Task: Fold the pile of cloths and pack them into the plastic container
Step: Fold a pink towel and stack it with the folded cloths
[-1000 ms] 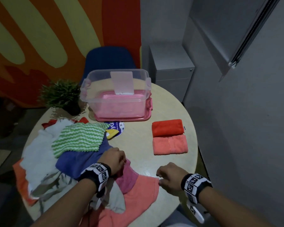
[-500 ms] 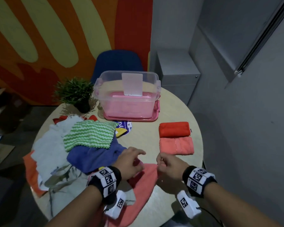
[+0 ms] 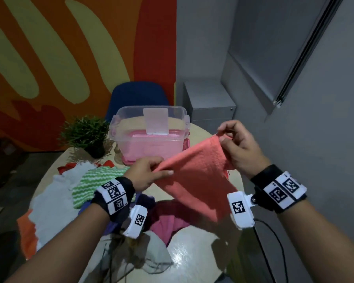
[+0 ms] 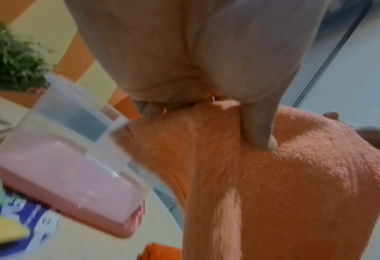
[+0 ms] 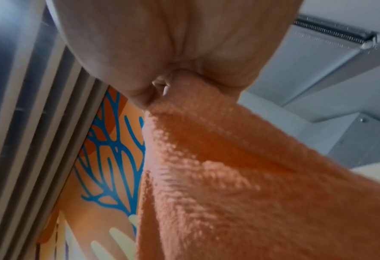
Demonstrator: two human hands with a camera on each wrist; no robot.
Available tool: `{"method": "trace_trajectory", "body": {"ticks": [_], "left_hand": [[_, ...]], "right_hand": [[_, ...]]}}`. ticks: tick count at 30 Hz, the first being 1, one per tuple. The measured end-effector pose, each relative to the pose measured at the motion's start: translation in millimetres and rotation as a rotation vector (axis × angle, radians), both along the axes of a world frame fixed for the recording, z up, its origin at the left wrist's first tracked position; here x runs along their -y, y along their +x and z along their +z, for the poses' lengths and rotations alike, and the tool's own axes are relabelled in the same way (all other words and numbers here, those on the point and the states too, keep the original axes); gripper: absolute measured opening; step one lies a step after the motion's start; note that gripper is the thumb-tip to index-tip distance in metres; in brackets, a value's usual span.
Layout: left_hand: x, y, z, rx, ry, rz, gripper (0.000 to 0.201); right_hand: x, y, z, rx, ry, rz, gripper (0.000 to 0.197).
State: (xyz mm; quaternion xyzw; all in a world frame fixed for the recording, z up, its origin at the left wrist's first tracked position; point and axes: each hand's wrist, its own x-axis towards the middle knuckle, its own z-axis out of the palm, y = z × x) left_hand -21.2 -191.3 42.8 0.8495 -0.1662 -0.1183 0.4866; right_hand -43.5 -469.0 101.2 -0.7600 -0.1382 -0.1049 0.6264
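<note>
A salmon-pink cloth [image 3: 194, 176] hangs in the air above the table, stretched between both hands. My left hand [image 3: 149, 172] pinches its left corner, thumb on top [image 4: 260, 139]. My right hand [image 3: 233, 144] pinches the upper right corner, held higher [image 5: 162, 88]. The cloth [image 4: 284, 184] [image 5: 240, 184] fills both wrist views. Behind it stands the clear plastic container [image 3: 149, 133] with a pink bottom, open-topped [image 4: 69, 149]. The unfolded pile [image 3: 74, 193] lies at the left of the table: white, green-striped, blue, magenta and orange cloths.
A small potted plant [image 3: 86, 135] stands left of the container. The round table [image 3: 194, 258] shows bare wood near its front right edge. A blue chair [image 3: 137, 97] and a grey cabinet [image 3: 208, 101] stand behind the table. A cable [image 3: 274, 252] hangs off the right wrist.
Both hands have taken the salmon-pink cloth by its corners and lifted it off the table; it now hides the two folded cloths that lay at the right.
</note>
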Motion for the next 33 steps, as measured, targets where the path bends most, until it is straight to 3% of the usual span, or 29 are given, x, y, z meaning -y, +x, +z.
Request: {"method": "trace_trajectory", "body": {"ticks": [3, 7, 13, 17, 21, 26, 28, 33], "left_hand": [[-17, 13, 21, 0.143, 0.111, 0.08, 0.008], [-31, 9, 55, 0.251, 0.13, 0.109, 0.016], [-50, -10, 107, 0.275, -0.097, 0.08, 0.012], [-55, -18, 117, 0.258, -0.285, 0.106, 0.015], [-59, 0, 87, 0.237, -0.186, 0.14, 0.009], [-50, 21, 0, 0.139, 0.114, 0.212, 0.025], [-47, 17, -29, 0.119, 0.21, 0.225, 0.023], [-49, -6, -72, 0.151, 0.331, 0.147, 0.04]], "right_hand": [[16, 3, 7, 0.023, 0.092, -0.06, 0.02], [31, -2, 5, -0.016, 0.113, -0.108, 0.03], [32, -7, 12, 0.054, 0.158, -0.149, 0.031], [30, -8, 15, 0.042, 0.193, -0.086, 0.031], [26, -1, -4, -0.073, 0.142, -0.071, 0.026], [31, 17, -81, -0.304, -0.17, -0.122, 0.021], [32, 11, -109, -0.337, -0.262, -0.144, 0.02], [34, -25, -148, -0.445, -0.414, -0.126, 0.022]]}}
